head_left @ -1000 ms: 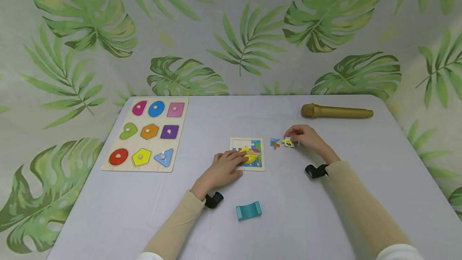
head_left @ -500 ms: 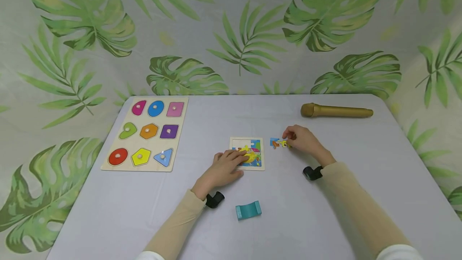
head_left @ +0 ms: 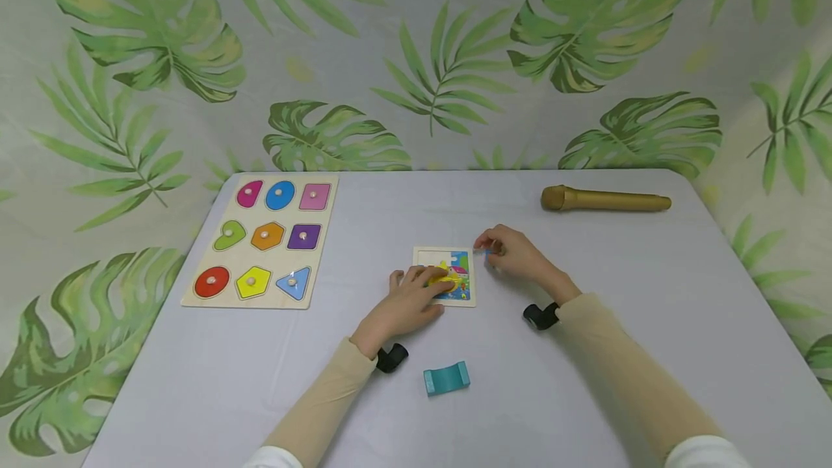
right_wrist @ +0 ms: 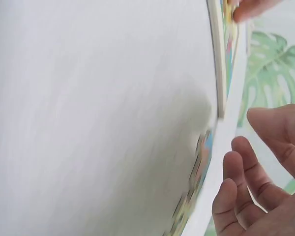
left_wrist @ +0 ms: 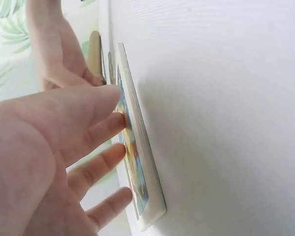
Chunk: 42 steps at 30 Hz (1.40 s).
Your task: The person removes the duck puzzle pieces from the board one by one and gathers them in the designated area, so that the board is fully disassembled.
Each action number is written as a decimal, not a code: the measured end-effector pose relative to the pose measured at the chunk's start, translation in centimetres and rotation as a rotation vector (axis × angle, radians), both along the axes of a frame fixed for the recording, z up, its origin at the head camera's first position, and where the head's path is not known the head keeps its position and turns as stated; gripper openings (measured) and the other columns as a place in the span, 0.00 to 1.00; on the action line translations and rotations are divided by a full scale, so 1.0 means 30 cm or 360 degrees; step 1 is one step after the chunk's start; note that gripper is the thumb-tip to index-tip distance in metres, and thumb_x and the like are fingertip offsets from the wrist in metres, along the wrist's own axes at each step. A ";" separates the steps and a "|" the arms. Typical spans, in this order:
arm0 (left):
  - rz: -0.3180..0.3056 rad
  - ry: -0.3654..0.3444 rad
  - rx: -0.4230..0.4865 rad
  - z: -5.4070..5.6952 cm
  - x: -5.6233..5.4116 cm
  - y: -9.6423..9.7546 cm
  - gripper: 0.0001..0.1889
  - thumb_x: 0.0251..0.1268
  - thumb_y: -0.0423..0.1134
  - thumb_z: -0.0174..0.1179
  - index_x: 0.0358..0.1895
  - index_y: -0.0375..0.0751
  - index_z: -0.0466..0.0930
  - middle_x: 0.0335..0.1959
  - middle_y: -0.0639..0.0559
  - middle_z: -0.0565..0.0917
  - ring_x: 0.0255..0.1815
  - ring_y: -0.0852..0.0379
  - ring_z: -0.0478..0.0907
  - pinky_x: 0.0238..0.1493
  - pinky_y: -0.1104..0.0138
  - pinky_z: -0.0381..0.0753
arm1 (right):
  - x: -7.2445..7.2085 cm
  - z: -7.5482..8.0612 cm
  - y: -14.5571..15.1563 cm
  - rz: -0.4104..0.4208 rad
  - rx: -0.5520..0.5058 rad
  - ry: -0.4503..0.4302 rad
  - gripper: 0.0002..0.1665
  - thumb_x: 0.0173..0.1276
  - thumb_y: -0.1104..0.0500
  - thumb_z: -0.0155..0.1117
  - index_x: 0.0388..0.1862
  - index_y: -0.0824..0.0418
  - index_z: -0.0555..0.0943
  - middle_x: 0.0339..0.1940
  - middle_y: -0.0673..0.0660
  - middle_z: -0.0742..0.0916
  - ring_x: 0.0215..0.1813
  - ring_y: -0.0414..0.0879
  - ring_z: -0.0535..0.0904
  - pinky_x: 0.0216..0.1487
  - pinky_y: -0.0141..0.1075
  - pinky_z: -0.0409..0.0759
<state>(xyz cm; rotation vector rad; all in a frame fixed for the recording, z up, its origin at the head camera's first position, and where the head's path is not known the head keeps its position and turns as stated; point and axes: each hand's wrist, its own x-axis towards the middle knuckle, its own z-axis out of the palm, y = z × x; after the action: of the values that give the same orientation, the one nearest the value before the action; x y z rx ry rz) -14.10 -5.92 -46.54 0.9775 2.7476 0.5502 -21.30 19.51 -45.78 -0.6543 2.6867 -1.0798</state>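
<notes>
My left hand rests its straight fingertips on a small square jigsaw puzzle with a pale wooden frame. Part of the picture is filled, and bare tray shows at the upper left. My right hand hovers just right of the frame, over loose jigsaw pieces lying on the table. From above it covers most of them. In the right wrist view its thumb and fingers are loosely bent and apart, with no piece seen between them. The left wrist view shows the left fingertips touching the puzzle's face.
A wooden board of coloured knobbed shapes lies at the left. A brown microphone-shaped stick is at the back right. A teal curved block sits near the front. Leaf-patterned cloth hangs behind the table.
My right hand has moved left toward the frame. The yellow loose piece shifted left toward the blue one, and now the hand hides it. My left hand has barely moved.
</notes>
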 end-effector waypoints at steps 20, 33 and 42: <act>-0.0141 0.0051 -0.0009 0.000 -0.012 0.015 0.23 0.71 0.42 0.54 0.68 0.42 0.69 0.68 0.49 0.67 0.71 0.45 0.58 0.69 0.53 0.56 | 0.016 -0.014 -0.131 0.0097 0.0178 -0.0010 0.11 0.59 0.67 0.66 0.41 0.59 0.84 0.51 0.59 0.75 0.56 0.57 0.68 0.59 0.52 0.67; -0.0155 0.0033 0.0037 0.020 -0.010 0.022 0.22 0.70 0.39 0.55 0.65 0.38 0.71 0.67 0.46 0.70 0.70 0.42 0.59 0.68 0.52 0.58 | 0.026 -0.011 -0.140 0.0068 0.0194 0.0005 0.07 0.60 0.68 0.66 0.38 0.60 0.83 0.49 0.59 0.75 0.54 0.57 0.69 0.56 0.51 0.69; -0.0161 -0.0003 0.0063 0.030 -0.008 0.020 0.22 0.71 0.38 0.55 0.65 0.37 0.71 0.67 0.45 0.69 0.70 0.41 0.59 0.69 0.52 0.56 | 0.031 -0.017 -0.149 0.0058 0.0125 0.0045 0.08 0.59 0.70 0.66 0.35 0.60 0.81 0.48 0.59 0.75 0.53 0.57 0.69 0.56 0.51 0.69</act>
<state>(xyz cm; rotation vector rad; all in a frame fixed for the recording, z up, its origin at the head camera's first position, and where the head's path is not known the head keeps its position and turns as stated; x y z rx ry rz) -14.36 -5.33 -45.63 1.1169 2.6775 0.5903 -20.37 15.05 -46.31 -0.7066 2.7139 -0.9581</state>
